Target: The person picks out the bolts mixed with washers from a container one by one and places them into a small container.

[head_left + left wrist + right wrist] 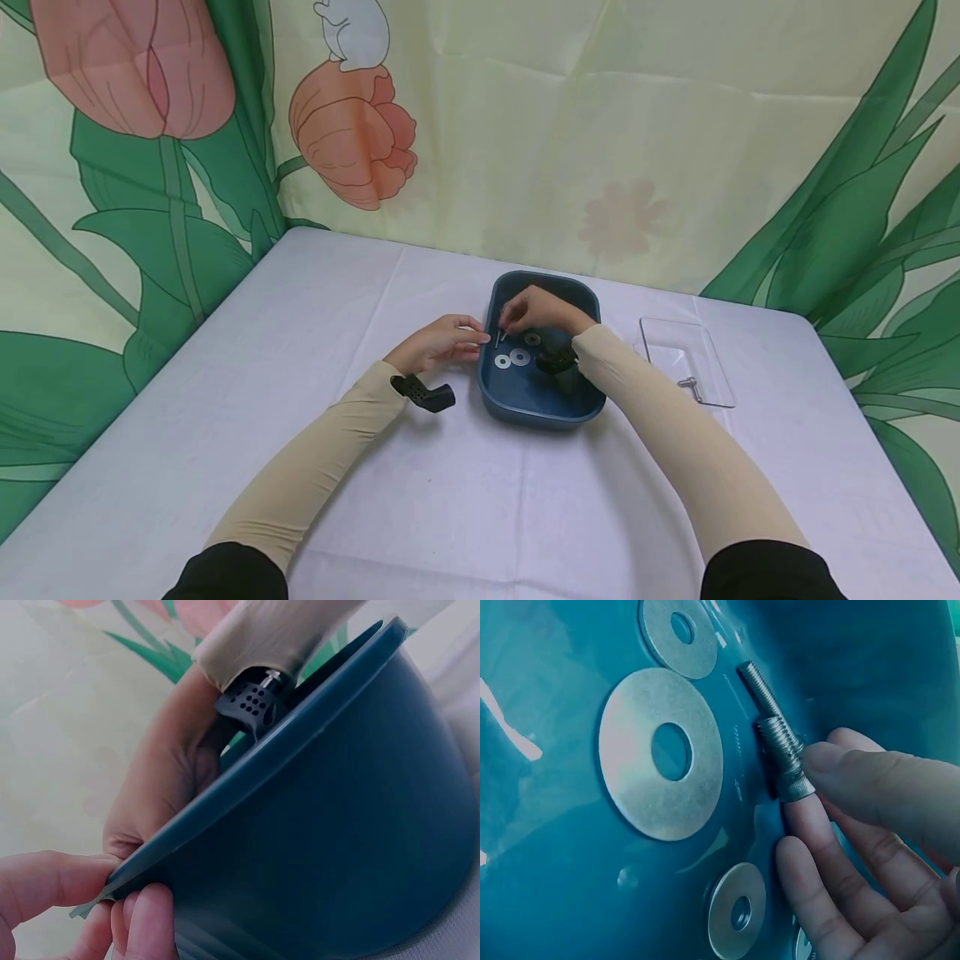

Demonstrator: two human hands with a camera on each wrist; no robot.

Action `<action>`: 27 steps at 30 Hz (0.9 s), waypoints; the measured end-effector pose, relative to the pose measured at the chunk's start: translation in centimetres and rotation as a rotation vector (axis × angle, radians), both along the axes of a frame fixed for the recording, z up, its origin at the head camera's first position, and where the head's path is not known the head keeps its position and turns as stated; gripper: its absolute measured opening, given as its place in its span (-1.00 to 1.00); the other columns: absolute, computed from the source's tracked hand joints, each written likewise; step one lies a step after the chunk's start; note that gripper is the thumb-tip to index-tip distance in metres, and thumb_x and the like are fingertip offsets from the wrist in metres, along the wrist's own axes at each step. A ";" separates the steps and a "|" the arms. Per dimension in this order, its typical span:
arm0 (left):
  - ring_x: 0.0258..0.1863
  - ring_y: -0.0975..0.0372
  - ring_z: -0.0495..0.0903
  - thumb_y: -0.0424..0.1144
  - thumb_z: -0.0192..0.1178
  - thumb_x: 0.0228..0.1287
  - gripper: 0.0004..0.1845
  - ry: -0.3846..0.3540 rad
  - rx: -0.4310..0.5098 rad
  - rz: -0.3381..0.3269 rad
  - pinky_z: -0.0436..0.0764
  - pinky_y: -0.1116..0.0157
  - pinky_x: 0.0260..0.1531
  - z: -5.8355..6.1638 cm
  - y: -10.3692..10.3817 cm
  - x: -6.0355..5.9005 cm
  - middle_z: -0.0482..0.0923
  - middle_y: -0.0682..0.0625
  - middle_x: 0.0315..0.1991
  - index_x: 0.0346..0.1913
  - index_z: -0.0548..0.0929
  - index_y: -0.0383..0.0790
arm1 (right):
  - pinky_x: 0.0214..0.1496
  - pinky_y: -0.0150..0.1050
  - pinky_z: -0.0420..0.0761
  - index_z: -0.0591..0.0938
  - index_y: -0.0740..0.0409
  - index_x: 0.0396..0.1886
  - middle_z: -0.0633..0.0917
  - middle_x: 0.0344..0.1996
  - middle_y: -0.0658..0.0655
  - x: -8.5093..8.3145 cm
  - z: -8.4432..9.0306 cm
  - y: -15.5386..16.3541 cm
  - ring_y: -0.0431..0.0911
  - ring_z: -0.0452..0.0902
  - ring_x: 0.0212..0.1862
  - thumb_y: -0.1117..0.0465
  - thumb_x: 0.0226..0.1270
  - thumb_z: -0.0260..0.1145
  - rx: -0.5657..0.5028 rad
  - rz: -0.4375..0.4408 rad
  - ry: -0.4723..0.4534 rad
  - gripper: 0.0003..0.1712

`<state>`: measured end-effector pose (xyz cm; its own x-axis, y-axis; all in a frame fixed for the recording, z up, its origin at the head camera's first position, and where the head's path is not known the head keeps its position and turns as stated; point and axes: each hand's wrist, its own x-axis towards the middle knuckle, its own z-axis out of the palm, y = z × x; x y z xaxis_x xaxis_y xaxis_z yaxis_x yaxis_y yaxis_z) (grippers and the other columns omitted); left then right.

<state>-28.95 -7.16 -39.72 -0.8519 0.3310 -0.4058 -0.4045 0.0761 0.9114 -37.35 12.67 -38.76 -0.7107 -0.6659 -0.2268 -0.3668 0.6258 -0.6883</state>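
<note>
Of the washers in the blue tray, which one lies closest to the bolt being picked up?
The largest washer, directly beside the bolt that the right hand pinches.

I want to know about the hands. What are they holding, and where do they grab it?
The right hand pinches a bolt near its head. The left hand pinches the blue tray by its rim.

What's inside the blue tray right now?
Inside the blue tray: flat washers and a threaded bolt pinched by the right hand. That hand and forearm cover the tray's far and right side.
</note>
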 end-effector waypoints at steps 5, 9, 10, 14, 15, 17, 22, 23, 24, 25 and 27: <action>-0.49 0.38 0.54 -0.40 0.13 0.27 -0.90 -0.003 -0.001 0.001 0.63 0.53 -0.43 0.0 0.0 -0.1 0.50 0.03 -0.33 -0.19 0.45 -0.24 | 0.03 -0.17 0.66 0.71 0.27 -0.23 0.72 -0.24 0.21 0.1 0.1 0.0 -0.11 0.64 -0.22 0.43 0.13 0.32 0.034 -0.014 0.003 -0.82; -0.48 0.37 0.54 -0.39 0.14 0.28 -0.90 0.000 -0.012 -0.002 0.63 0.52 -0.42 0.0 0.0 -0.1 0.50 0.02 -0.31 -0.18 0.46 -0.25 | 0.02 -0.19 0.66 0.72 0.24 -0.25 0.73 -0.23 0.19 0.1 0.1 0.1 -0.11 0.63 -0.24 0.41 0.11 0.36 0.070 -0.010 0.020 -0.82; -0.47 0.37 0.54 -0.39 0.13 0.28 -0.89 0.001 -0.015 -0.002 0.63 0.52 -0.41 0.0 0.0 -0.1 0.50 0.02 -0.30 -0.18 0.46 -0.25 | 0.01 -0.20 0.66 0.72 0.23 -0.25 0.73 -0.23 0.18 0.1 0.1 0.1 -0.11 0.62 -0.25 0.41 0.11 0.36 0.080 -0.010 0.023 -0.82; -0.46 0.37 0.55 -0.39 0.13 0.28 -0.89 0.001 -0.017 -0.006 0.63 0.52 -0.41 0.2 0.0 -0.1 0.49 -0.01 -0.26 -0.16 0.45 -0.26 | -0.05 -0.22 0.68 0.72 0.24 -0.26 0.73 -0.25 0.19 0.2 0.1 0.1 -0.13 0.62 -0.28 0.40 0.10 0.38 0.086 0.009 0.034 -0.83; -0.46 0.37 0.55 -0.39 0.13 0.28 -0.88 0.001 -0.018 -0.006 0.63 0.52 -0.41 0.2 0.0 -0.1 0.50 -0.02 -0.25 -0.16 0.45 -0.26 | -0.06 -0.23 0.69 0.72 0.25 -0.26 0.73 -0.25 0.19 0.2 0.1 0.1 -0.13 0.63 -0.28 0.41 0.09 0.38 0.084 0.014 0.038 -0.82; -0.46 0.37 0.55 -0.39 0.13 0.28 -0.88 0.000 -0.019 -0.007 0.63 0.52 -0.40 0.2 0.0 -0.1 0.50 -0.02 -0.25 -0.15 0.45 -0.26 | -0.10 -0.24 0.69 0.71 0.26 -0.25 0.73 -0.27 0.20 0.2 0.1 0.1 -0.13 0.63 -0.30 0.41 0.09 0.38 0.079 0.022 0.041 -0.82; -0.46 0.36 0.56 -0.38 0.13 0.28 -0.86 -0.004 -0.023 -0.009 0.64 0.52 -0.38 0.2 -0.1 0.0 0.51 -0.01 -0.27 -0.13 0.46 -0.27 | -0.18 -0.29 0.70 0.71 0.27 -0.24 0.73 -0.30 0.20 0.3 -0.1 0.0 -0.14 0.61 -0.35 0.41 0.08 0.39 0.084 0.016 0.040 -0.81; -0.46 0.36 0.55 -0.38 0.13 0.28 -0.86 -0.004 -0.023 -0.008 0.64 0.51 -0.37 0.2 -0.1 0.0 0.51 -0.01 -0.27 -0.12 0.46 -0.27 | -0.19 -0.29 0.70 0.71 0.27 -0.25 0.73 -0.31 0.20 0.3 -0.1 0.0 -0.14 0.60 -0.36 0.41 0.08 0.39 0.088 0.013 0.041 -0.81; -0.46 0.36 0.55 -0.38 0.13 0.28 -0.86 -0.004 -0.023 -0.009 0.64 0.51 -0.37 0.2 -0.1 0.0 0.51 -0.01 -0.27 -0.12 0.46 -0.27 | -0.19 -0.30 0.70 0.71 0.26 -0.25 0.73 -0.32 0.19 0.3 -0.1 0.0 -0.15 0.60 -0.37 0.41 0.08 0.40 0.091 0.012 0.043 -0.81; -0.45 0.36 0.55 -0.38 0.13 0.29 -0.86 -0.004 -0.023 -0.009 0.65 0.51 -0.36 0.2 -0.1 0.0 0.51 -0.01 -0.27 -0.12 0.46 -0.27 | -0.19 -0.31 0.69 0.71 0.26 -0.25 0.73 -0.33 0.19 0.3 -0.1 0.0 -0.15 0.59 -0.38 0.41 0.07 0.40 0.093 0.009 0.043 -0.81; -0.45 0.36 0.56 -0.38 0.13 0.28 -0.86 -0.003 -0.023 -0.008 0.65 0.51 -0.37 0.2 0.0 0.0 0.51 -0.02 -0.26 -0.13 0.46 -0.27 | -0.18 -0.31 0.69 0.71 0.26 -0.26 0.73 -0.35 0.18 0.3 -0.2 0.0 -0.16 0.59 -0.38 0.42 0.07 0.40 0.098 0.013 0.049 -0.81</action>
<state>-28.92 -7.21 -39.53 -0.8482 0.3282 -0.4157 -0.4065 0.0997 0.9082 -37.05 12.71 -38.94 -0.7142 -0.6514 -0.2561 -0.4071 0.6842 -0.6051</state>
